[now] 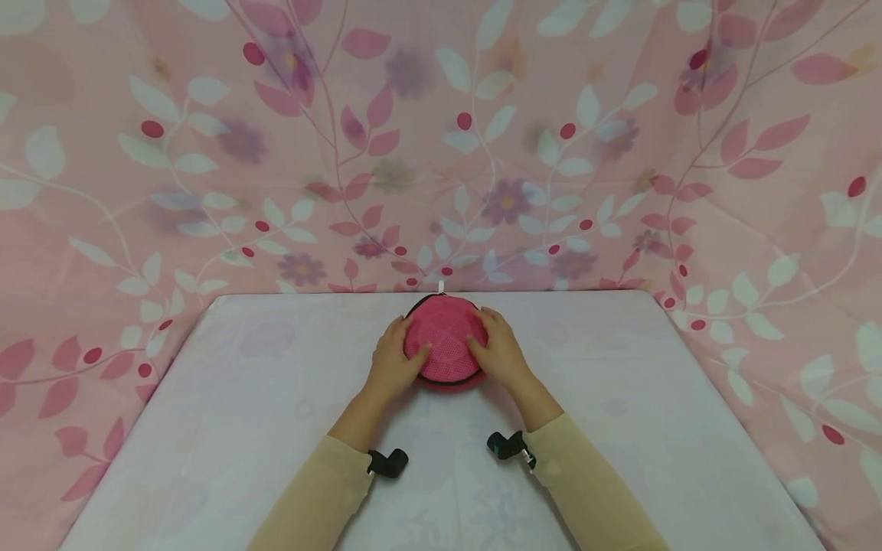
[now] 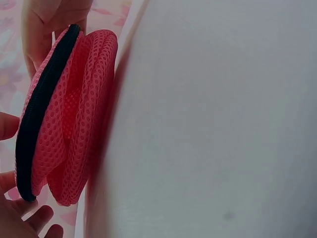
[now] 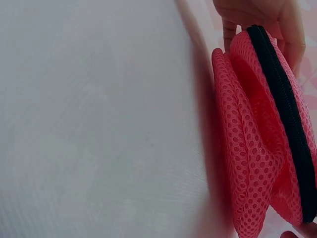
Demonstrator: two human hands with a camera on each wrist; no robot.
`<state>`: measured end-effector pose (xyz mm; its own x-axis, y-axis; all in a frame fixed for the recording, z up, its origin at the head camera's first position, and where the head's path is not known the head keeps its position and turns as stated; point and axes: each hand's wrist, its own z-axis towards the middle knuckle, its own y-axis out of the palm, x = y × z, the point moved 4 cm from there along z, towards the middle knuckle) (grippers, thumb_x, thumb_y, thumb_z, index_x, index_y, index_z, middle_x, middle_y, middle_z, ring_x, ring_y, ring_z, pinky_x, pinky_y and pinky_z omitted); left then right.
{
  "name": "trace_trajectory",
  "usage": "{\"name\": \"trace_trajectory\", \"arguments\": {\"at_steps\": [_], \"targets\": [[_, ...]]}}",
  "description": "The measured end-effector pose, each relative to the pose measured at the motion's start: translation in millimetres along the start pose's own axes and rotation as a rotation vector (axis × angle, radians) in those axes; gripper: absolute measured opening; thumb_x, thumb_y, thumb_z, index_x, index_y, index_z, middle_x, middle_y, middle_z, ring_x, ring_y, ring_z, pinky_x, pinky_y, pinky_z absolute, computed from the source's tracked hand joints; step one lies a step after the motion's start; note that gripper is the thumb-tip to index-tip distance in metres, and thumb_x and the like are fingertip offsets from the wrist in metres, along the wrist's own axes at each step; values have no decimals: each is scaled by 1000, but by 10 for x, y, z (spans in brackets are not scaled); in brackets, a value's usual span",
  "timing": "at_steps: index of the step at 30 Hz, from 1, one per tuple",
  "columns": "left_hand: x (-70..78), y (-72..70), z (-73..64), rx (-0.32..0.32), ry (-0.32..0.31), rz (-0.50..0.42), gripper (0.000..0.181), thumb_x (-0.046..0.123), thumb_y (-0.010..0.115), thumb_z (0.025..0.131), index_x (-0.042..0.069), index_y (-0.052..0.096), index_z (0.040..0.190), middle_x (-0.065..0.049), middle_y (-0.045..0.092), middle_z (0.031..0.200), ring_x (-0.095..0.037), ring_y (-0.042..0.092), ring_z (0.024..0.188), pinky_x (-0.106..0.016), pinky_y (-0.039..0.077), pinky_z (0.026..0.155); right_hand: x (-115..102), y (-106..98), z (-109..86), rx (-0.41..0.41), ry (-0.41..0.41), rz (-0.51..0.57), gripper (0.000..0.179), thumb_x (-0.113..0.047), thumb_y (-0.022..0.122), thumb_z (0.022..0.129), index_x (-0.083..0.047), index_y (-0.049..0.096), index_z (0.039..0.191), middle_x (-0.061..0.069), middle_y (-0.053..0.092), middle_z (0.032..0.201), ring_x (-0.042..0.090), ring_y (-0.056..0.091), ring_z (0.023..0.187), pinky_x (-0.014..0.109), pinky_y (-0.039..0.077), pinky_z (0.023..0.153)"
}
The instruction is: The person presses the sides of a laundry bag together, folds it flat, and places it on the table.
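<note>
A round pink mesh laundry bag (image 1: 446, 340) with a black zipper (image 2: 42, 106) sits near the back edge of the table. My left hand (image 1: 396, 358) grips its left side, thumb on top. On the opposite side my right hand (image 1: 503, 350) holds it the same way. Seen from the left wrist, the bag (image 2: 84, 124) is partly collapsed, with a deep fold below the zipper. A similar fold shows in the right wrist view, where the bag (image 3: 247, 148) rests close to the tabletop. A small white tab (image 1: 441, 287) sticks up at its far edge.
The table (image 1: 276, 398) has a white cloth cover. Behind it and at both sides hangs a pink curtain (image 1: 427, 153) with leaves and flowers. Small black devices (image 1: 389, 463) are worn at both wrists, by the beige sleeves (image 1: 317, 490).
</note>
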<state>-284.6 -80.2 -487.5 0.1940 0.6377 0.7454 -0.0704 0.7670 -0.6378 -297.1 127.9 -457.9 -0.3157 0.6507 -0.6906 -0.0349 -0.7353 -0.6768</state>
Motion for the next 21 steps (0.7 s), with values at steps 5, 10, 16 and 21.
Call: {"name": "trace_trajectory", "arguments": {"at_steps": [5, 10, 16, 21], "targets": [[4, 7, 0, -52, 9, 61, 77, 46, 64, 94, 11, 34, 156, -16, 25, 162, -42, 29, 144, -70, 25, 106, -64, 13, -4, 2, -88, -149, 55, -14, 65, 94, 1, 50, 143, 22, 43, 151, 41, 38, 140, 55, 28, 116], [19, 25, 9, -89, 51, 169, 82, 51, 62, 92, 13, 30, 158, -17, 22, 163, -42, 29, 143, -70, 30, 103, -91, 32, -20, -33, -140, -329, 53, -20, 62, 96, -3, 51, 145, 19, 43, 153, 40, 34, 143, 64, 23, 114], [35, 32, 3, -153, 52, 240, 84, 58, 58, 93, 19, 26, 160, -15, 15, 166, -41, 24, 145, -68, 28, 106, -112, 76, -37, -155, -186, -395, 57, -32, 59, 100, -12, 45, 151, 15, 35, 159, 38, 26, 148, 69, 17, 113], [60, 25, 8, -196, 59, 276, 85, 59, 57, 93, 18, 25, 160, -16, 12, 166, -43, 20, 146, -69, 25, 107, -82, 106, -58, -266, -185, -447, 65, -48, 52, 101, -19, 37, 156, 13, 23, 164, 37, 15, 151, 72, 13, 112]]}}
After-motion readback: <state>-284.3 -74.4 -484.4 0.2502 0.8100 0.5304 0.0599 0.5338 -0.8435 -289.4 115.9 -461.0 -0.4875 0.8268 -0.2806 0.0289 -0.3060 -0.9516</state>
